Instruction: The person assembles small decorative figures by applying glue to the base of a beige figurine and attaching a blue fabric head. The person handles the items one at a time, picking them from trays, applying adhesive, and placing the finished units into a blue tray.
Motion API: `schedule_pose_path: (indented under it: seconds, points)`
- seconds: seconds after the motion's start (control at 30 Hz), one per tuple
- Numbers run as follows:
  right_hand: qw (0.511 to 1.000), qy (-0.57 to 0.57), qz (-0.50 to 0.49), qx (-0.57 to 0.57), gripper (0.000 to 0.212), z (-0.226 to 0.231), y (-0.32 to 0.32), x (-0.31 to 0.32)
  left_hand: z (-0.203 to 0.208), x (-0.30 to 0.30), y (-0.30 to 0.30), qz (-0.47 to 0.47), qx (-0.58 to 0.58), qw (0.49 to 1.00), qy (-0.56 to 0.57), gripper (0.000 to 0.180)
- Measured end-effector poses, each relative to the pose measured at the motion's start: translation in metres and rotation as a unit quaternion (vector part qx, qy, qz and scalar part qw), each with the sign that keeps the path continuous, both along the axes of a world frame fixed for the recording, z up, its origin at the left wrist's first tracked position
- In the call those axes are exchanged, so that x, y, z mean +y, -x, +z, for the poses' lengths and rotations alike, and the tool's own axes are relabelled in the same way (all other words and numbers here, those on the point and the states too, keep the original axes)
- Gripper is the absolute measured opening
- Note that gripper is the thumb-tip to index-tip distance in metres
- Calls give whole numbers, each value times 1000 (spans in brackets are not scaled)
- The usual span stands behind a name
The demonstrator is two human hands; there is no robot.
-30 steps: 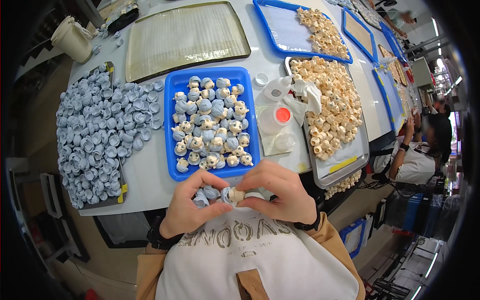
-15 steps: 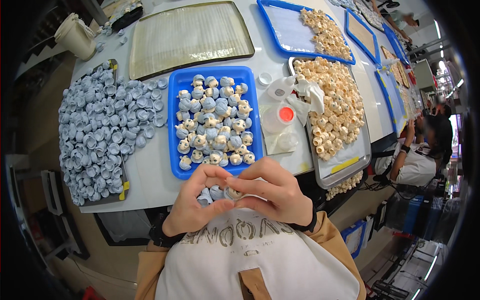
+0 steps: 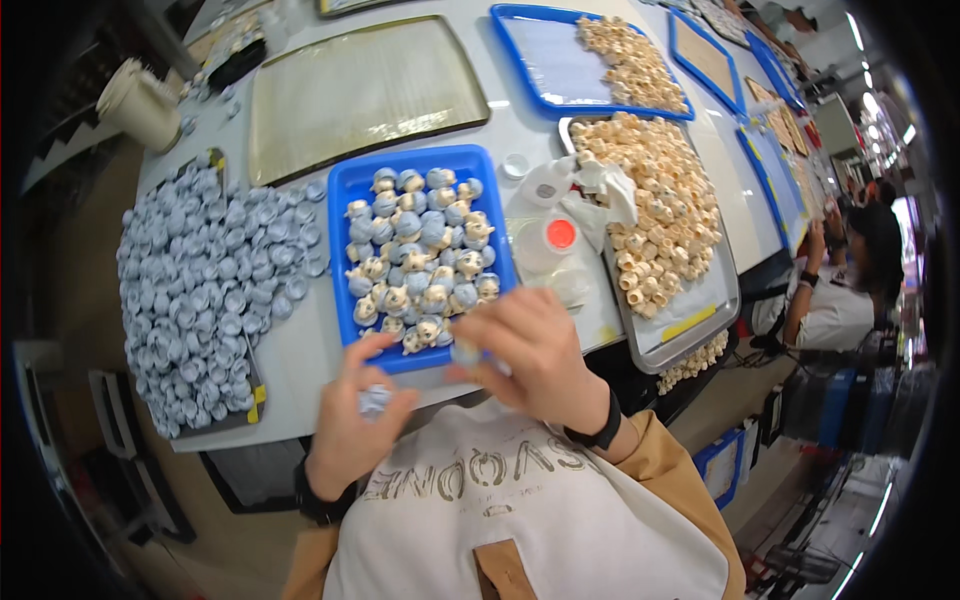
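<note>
My left hand [image 3: 355,430] is curled around light blue hair pieces [image 3: 375,401] just off the table's front edge, its thumb and forefinger apart. My right hand [image 3: 540,362], smeared by motion, pinches a small doll head [image 3: 467,353] at the near right corner of the blue tray [image 3: 345,180]. Inside that tray lie rows of doll heads [image 3: 411,227], beige-faced with light blue hair. Left of it a large heap of light blue hollow hair pieces [image 3: 205,280] covers a flat tray and spills onto the table.
Right of the blue tray stand a squeeze bottle [image 3: 548,185] and a jar with a red-orange top [image 3: 560,235]. A metal tray [image 3: 680,350] holds beige hollow head pieces [image 3: 660,215]. Farther back are a large shallow tray [image 3: 370,90] and another blue tray [image 3: 540,100]. A co-worker [image 3: 845,290] sits at right.
My hands have parted from each other. The right one has moved forward and right with the doll head; the left has dropped back left, keeping the blue pieces.
</note>
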State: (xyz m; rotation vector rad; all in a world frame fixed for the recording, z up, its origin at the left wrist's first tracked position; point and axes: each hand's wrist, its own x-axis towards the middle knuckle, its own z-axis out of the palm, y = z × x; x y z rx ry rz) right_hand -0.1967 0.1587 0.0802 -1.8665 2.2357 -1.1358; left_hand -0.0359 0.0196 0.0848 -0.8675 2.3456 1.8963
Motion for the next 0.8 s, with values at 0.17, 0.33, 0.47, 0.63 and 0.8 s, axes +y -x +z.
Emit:
schedule_pose_path:
  seconds: [0.17, 0.33, 0.47, 0.63, 0.8]
  points:
    - [986, -79, -132, 64, 49, 0, 0, -30, -21, -11, -7, 63, 6, 955, 290, 26]
    - [996, -13, -83, -20, 63, 22, -2, -5, -31, -9, -3, 103, -7, 945, 311, 24]
    - [956, -46, -290, -17, 41, 33, 42, 77, -29, -5, -6, 82, -17, 949, 304, 27]
    - [815, -247, -525, -7, 30, 3, 158, 207, -28, -2, -6, 70, -12, 934, 349, 30]
    - [868, -262, -410, -102, 30, -23, 177, 218, -30, -3, -11, 89, -15, 937, 337, 31]
